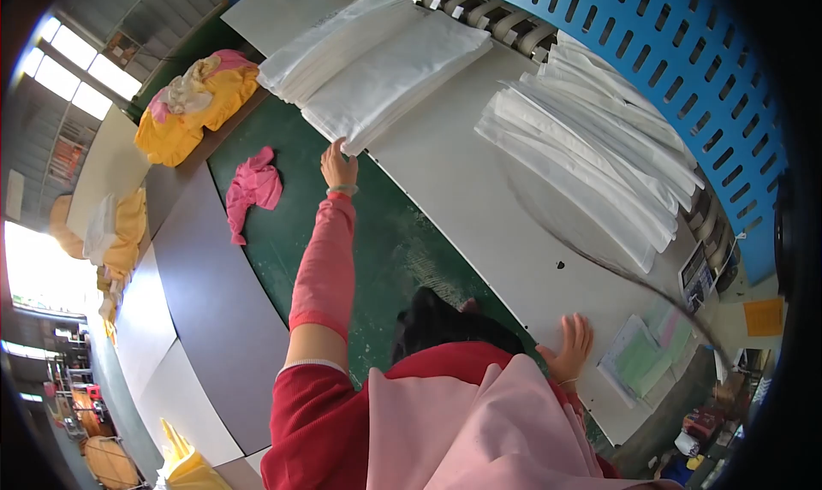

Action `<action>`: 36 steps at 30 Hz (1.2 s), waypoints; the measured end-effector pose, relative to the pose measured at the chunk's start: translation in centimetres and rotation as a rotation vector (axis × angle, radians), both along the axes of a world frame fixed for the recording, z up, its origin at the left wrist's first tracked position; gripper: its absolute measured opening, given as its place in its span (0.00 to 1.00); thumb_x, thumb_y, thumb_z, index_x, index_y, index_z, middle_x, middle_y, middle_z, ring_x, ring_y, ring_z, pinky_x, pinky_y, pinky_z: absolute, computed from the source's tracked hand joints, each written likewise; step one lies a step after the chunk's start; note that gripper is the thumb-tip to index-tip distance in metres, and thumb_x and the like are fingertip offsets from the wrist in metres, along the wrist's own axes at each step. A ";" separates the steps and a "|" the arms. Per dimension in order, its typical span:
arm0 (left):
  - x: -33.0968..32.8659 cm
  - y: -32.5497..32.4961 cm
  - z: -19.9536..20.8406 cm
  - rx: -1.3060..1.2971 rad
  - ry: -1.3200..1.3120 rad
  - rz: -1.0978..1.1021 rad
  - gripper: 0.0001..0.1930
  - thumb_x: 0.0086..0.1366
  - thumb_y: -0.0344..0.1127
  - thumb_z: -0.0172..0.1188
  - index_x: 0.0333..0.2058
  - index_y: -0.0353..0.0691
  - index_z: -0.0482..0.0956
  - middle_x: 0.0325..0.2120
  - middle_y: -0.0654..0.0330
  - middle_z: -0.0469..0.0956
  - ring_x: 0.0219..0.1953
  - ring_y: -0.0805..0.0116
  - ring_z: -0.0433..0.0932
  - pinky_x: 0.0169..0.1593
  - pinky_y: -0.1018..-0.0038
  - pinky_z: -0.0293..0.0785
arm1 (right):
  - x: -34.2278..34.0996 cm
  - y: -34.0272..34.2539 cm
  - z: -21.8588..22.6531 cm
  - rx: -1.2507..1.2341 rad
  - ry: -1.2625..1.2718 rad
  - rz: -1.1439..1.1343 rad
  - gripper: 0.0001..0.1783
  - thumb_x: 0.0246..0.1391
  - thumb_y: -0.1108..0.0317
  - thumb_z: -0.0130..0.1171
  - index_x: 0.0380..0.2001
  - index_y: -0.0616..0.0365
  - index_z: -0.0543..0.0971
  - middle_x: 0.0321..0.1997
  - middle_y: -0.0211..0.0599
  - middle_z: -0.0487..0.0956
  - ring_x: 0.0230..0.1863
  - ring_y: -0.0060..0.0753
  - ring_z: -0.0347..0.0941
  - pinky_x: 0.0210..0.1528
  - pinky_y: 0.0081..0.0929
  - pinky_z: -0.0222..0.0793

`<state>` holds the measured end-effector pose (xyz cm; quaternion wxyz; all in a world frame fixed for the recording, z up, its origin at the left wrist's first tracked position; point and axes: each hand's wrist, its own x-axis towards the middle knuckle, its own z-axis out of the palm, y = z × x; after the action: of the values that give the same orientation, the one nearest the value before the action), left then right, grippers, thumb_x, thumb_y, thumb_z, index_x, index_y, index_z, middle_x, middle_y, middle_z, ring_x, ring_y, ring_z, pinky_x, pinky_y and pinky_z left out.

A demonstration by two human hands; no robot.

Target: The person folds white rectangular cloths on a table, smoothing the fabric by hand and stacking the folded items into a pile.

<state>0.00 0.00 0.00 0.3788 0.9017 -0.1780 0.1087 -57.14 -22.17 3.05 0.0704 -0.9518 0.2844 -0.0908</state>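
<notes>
My left arm, in a pink sleeve cover, stretches far forward. At its end my left hand (339, 168) is closed at the near corner of a stack of clear, whitish plastic bags (390, 75), finger and thumb at the edge. How many layers they grip is too small to tell. My right hand (568, 350) rests on the pale tabletop (479, 195) near its front edge, fingers apart, holding nothing. To the right of the stack, a fanned pile of white plastic bags (591, 143) lies on the same tabletop.
A blue slotted guard (638, 41) curves along the far right side. Green and white papers (642, 353) lie beyond my right hand. A pink cloth (254, 186) is on the green floor (377, 242). Yellow bundles (193, 118) stand at the left, by grey boards (205, 276).
</notes>
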 end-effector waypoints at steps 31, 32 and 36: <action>6.1 -0.5 4.8 0.479 -0.414 -0.575 0.14 0.40 0.26 0.56 0.30 0.47 0.70 0.43 0.60 0.69 0.42 0.61 0.70 0.41 0.67 0.66 | -0.4 -1.4 -2.2 -0.171 0.081 -0.034 0.28 0.47 0.52 0.49 0.51 0.52 0.65 0.57 0.43 0.61 0.59 0.47 0.55 0.59 0.49 0.47; 6.2 -0.5 4.3 0.494 -0.393 -0.552 0.15 0.39 0.27 0.58 0.31 0.47 0.70 0.44 0.61 0.68 0.44 0.62 0.69 0.43 0.67 0.65 | -0.7 -1.5 -2.4 -0.197 0.144 -0.019 0.25 0.48 0.57 0.49 0.51 0.52 0.66 0.57 0.42 0.61 0.59 0.46 0.55 0.60 0.49 0.47; 6.4 -0.4 4.1 0.491 -0.417 -0.540 0.15 0.39 0.27 0.58 0.31 0.47 0.70 0.44 0.61 0.68 0.44 0.61 0.69 0.43 0.67 0.65 | -0.5 -1.6 -2.6 -0.186 0.099 -0.031 0.22 0.49 0.64 0.46 0.50 0.53 0.66 0.57 0.42 0.61 0.59 0.46 0.55 0.60 0.48 0.47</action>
<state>6.44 -0.41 4.11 0.1233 0.8449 -0.5013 0.1402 -57.64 -23.78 0.45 -0.0340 -0.9531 0.2924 -0.0705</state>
